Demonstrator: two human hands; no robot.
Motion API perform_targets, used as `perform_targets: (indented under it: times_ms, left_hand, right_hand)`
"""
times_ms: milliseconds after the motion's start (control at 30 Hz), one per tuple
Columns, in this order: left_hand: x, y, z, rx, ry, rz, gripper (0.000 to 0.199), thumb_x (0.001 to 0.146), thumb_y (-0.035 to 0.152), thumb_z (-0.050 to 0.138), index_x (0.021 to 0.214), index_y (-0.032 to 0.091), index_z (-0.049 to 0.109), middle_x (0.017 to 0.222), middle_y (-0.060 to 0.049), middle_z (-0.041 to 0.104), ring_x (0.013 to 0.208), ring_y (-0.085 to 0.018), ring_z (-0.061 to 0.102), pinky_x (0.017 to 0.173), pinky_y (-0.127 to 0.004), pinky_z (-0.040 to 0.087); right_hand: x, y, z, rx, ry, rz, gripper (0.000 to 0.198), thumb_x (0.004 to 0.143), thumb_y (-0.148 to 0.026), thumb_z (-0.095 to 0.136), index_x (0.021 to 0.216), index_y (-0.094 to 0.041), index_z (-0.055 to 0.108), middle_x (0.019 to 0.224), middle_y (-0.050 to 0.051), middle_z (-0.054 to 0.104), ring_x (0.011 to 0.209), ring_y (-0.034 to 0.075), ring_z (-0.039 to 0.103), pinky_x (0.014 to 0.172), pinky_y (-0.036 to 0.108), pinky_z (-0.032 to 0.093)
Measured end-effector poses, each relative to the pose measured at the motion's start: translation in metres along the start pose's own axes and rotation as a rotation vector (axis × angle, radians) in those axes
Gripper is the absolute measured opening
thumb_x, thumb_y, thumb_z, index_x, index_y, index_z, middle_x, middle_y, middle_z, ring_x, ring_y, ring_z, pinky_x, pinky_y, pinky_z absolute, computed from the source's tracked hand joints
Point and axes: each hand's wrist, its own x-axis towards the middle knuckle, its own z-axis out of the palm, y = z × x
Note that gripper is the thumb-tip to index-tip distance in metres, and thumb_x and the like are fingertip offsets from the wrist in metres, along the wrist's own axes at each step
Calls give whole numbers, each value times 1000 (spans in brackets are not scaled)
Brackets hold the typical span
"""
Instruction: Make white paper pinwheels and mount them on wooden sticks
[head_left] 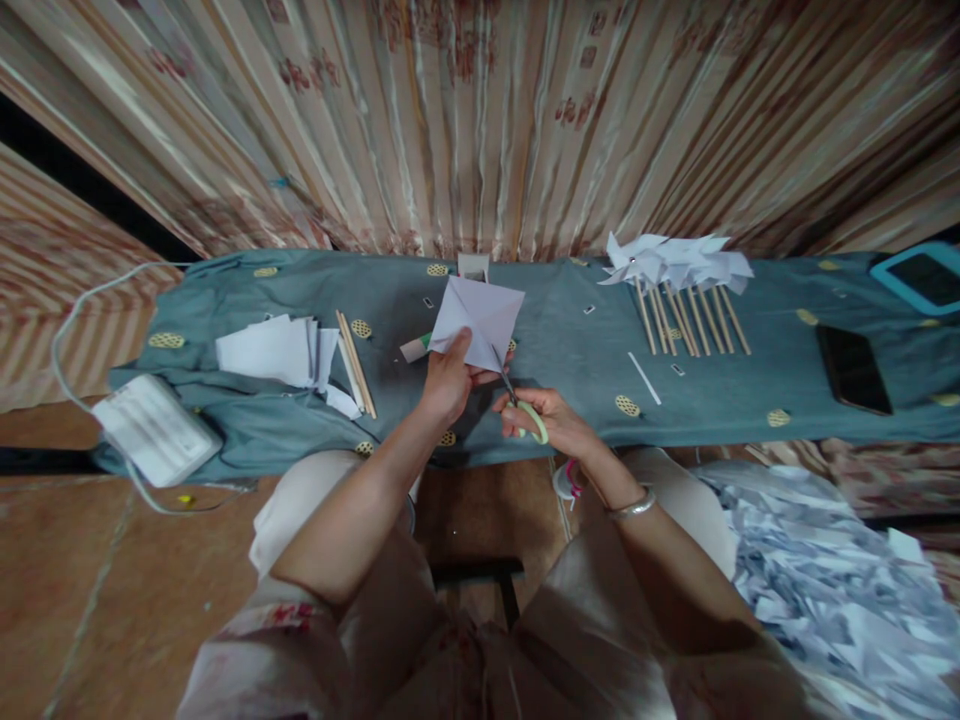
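My left hand point(452, 378) grips a square of white paper point(484, 312) by its near edge, thumb on top. Crease lines cross the paper from corner to corner. Green-handled scissors point(534, 422) are in my right hand point(551, 420), with fingers through the loops. Their blades meet the paper's near right corner, along a crease. Behind the paper, partly covered by it, are a small box point(474, 266) and a small tube-like object point(415, 348).
White paper sheets point(270, 350) and wooden sticks point(355, 362) lie left on the cloth-covered table point(555, 350). Paper pinwheels point(679, 265) on sticks, a paper strip point(644, 378) and a phone point(853, 368) lie right. A white power strip point(156, 430) sits at the left edge. Heaped paper point(840, 590) is at lower right.
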Motion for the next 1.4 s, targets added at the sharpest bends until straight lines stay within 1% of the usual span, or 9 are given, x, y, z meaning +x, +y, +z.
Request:
perform_targets:
  times_ms: [200,333,567,767,867,1000,1200,1300,1400]
  left_hand:
    - [-1,2,3,11,21,-6,29,98,25,44,118,12,60,90,-10,75,74,-21,75,72,-35,62]
    - [-2,3,3,6,11,-6,31,98,24,43,125,15,56,93,-9,75,72,-20,75,72,-34,62]
    - [-2,3,3,8,6,6,33,98,22,41,127,12,54,94,-10,75,69,-21,75,70,-36,62]
    - [-1,2,2,2,3,3,35,97,25,45,129,12,52,96,-11,76,76,-22,76,76,-38,62]
    - [-1,2,1,-1,-1,-2,34,97,25,45,128,13,53,96,-10,76,80,-22,76,78,-38,62]
    - [-1,3,2,-11,11,-18,31,97,26,48,124,13,56,90,-9,76,82,-22,76,77,-35,62]
    - [0,3,3,-16,41,-25,27,97,27,49,118,14,60,89,-8,76,83,-22,76,78,-36,62]
    - [-1,1,3,-13,31,-27,26,95,28,51,117,16,60,91,-7,76,82,-22,76,76,-36,62]
    - [-2,-1,3,-7,12,-34,24,96,27,50,113,16,61,90,-7,76,79,-21,75,75,-35,62]
  right_hand:
    - [0,-2,1,31,7,18,47,62,-59,81,79,-17,67,60,-2,64,54,8,53,51,21,42]
    - [1,0,1,48,14,32,47,60,-57,83,79,-17,67,58,-3,62,52,9,53,51,22,42]
    - [1,-1,2,58,24,37,46,58,-56,84,78,-18,67,57,-4,61,52,8,54,50,21,43]
    - [1,-3,3,76,25,43,47,56,-54,86,75,-17,65,57,-5,60,49,6,52,50,21,43]
    - [2,-3,3,74,23,44,47,55,-54,86,75,-18,65,57,-6,60,49,6,52,50,21,44]
    - [3,-3,4,71,37,39,47,53,-55,87,72,-18,65,54,-6,59,47,7,51,48,22,42]
    - [3,-5,5,91,45,58,49,49,-54,89,71,-17,64,54,-7,59,46,6,49,47,21,41]
    - [3,-5,5,87,48,55,49,50,-54,88,71,-17,64,54,-6,59,47,6,50,48,21,41]
    - [3,-3,3,58,48,44,49,53,-57,86,73,-17,65,53,-5,60,48,7,51,48,22,41]
